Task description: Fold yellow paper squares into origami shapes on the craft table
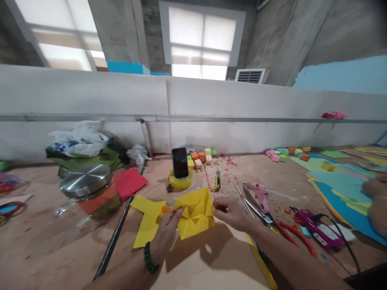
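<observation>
A creased yellow paper [196,213] with folded flaps is held between my two hands. My left hand [167,227], with a green bead bracelet at the wrist, pinches its left edge. At the right edge, the curled fingers of my right hand [228,211] are closed on the paper. More yellow paper pieces [145,221] lie just left of it, partly behind my left hand. Beneath my hands is a pale board or sheet [208,262].
Behind stand a phone [180,162] on a yellow tape roll [180,180] and small coloured cubes [198,157]. A lidded glass jar [93,193] is at left. Scissors [260,211], a pink glue gun [260,195] and a purple device [319,227] lie right. Another person's hand [376,189] is far right.
</observation>
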Available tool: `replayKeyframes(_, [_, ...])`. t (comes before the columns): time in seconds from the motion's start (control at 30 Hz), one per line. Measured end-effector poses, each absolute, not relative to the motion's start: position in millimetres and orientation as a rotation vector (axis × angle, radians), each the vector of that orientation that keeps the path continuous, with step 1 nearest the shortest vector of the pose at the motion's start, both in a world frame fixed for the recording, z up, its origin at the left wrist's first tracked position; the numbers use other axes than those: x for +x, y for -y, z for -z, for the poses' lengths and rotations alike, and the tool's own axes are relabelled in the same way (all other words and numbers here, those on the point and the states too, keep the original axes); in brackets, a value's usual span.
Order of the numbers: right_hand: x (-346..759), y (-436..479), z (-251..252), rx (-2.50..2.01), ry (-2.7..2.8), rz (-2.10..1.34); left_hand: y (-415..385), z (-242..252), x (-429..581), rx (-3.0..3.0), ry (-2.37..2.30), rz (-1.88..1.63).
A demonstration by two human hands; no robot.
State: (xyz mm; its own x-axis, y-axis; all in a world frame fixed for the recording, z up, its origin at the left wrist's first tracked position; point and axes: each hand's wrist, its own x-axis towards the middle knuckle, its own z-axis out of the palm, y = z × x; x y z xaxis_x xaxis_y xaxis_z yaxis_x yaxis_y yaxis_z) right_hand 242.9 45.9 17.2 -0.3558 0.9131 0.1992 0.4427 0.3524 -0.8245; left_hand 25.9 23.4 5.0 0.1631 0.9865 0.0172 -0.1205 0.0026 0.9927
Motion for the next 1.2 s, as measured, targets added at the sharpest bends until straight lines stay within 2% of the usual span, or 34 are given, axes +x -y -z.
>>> replayKeyframes(0.1, [263, -60, -24, -1.208, 1.869, -1.246, -30, -10, 22, 1.038, -0.983, -1.21])
replayKeyframes(0.23, [286, -72, -33, -1.216, 1.949, -1.506, -31, -15, 21, 1.084, -1.002, -1.142])
replayKeyframes(0.43, [272, -64, -30, -1.094, 1.576, -1.669, -23, -8, 25, 1.369, -0.924, -0.857])
replayKeyframes(0.57, [246, -48, -22, -1.085, 1.716, -1.844, -19, -8, 28, 1.578, -0.868, -0.703])
replayKeyframes(0.67, [238, -42, -21, -1.171, 1.783, -1.793, -20, -9, 27, 1.652, -0.92, -0.751])
replayKeyframes(0.83, [239, -43, -22, -1.159, 1.732, -1.632, -26, -11, 20, 1.984, -1.218, -1.152])
replayKeyframes(1.07, [231, -33, -24, -1.129, 1.879, -1.404, -26, -5, 21, 2.11, -1.235, -1.034])
replayKeyframes(1.2, [230, -30, -26, -1.133, 1.88, -1.394, -25, -4, 22, 2.12, -1.221, -1.029])
